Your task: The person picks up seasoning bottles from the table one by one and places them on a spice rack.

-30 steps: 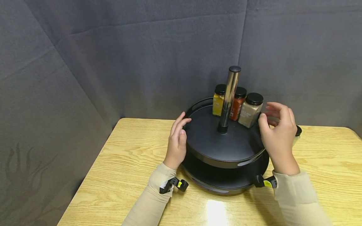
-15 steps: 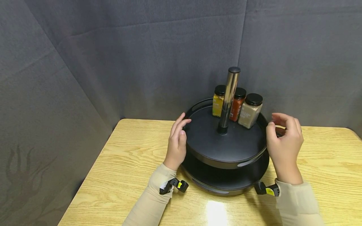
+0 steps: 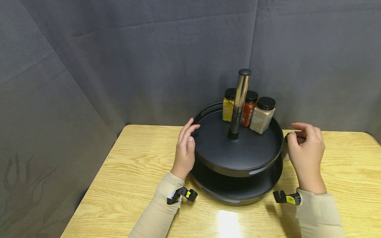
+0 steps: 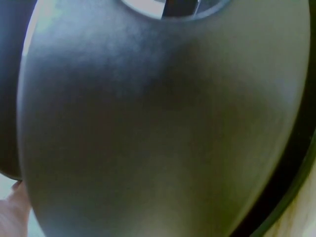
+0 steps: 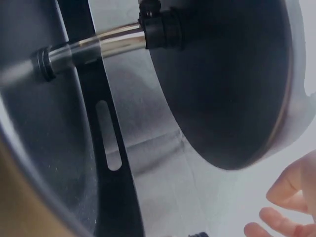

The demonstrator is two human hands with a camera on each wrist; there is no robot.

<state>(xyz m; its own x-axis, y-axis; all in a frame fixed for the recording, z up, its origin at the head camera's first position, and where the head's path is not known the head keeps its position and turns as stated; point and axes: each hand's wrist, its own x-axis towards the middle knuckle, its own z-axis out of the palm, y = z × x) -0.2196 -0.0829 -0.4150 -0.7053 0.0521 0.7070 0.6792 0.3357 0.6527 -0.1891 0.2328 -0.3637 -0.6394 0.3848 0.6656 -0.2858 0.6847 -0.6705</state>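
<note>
My left hand (image 3: 185, 148) rests at the left rim of the upper tier (image 3: 233, 152) of a round black two-tier turntable rack, fingers nearly straight. In the left wrist view the rack's dark surface (image 4: 148, 113) fills most of the frame. My right hand (image 3: 308, 147), loosely curved, stands apart from the rack's right side. Right beside its thumb a black jar lid (image 3: 286, 137) shows, the rest of that jar hidden behind the hand. The right wrist view has these fingers (image 5: 281, 217) with nothing between them. Below the upper tier lies the lower tier (image 3: 235, 188).
At the back of the upper tier stand a yellow spice jar (image 3: 228, 107), a red spice jar (image 3: 248, 112) and a beige spice jar (image 3: 262, 118), all black-lidded. A metal post (image 3: 240, 102) rises from the middle. Grey cloth (image 3: 178, 59) hangs behind the wooden table (image 3: 128, 172).
My right hand has moved away from beside the beige jar, rightward and toward me, to the right of the rack. My left hand has stayed at the rim. The jars on top stand as before.
</note>
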